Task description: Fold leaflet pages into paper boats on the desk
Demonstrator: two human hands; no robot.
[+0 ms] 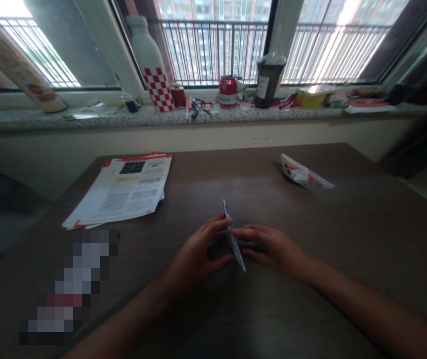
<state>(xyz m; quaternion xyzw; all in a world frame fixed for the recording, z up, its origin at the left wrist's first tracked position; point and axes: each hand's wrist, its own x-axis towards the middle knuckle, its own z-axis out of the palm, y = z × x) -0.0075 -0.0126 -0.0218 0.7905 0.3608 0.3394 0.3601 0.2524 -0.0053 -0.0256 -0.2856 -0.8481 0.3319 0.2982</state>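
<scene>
Over the middle of the table, a folded sheet of paper (pixel 234 245) stands on edge, seen almost side-on as a narrow strip. My left hand (pixel 202 248) grips it from the left, thumb low and fingers at its upper part. From the other side my right hand (pixel 269 247) closes in, its fingertips against the paper. Farther back to the right lies another folded paper piece (pixel 305 173), white with orange-red marks. A stack of printed sheets (pixel 123 192) with red edges rests at the back left.
A pixelated, blurred-out object (pixel 73 284) lies on the brown table (pixel 213 174) at the left. On the stone windowsill (pixel 101 118) are a checkered bottle (pixel 157 85), a red can (pixel 228 92), a dark drink cup (pixel 268 82) and assorted small items.
</scene>
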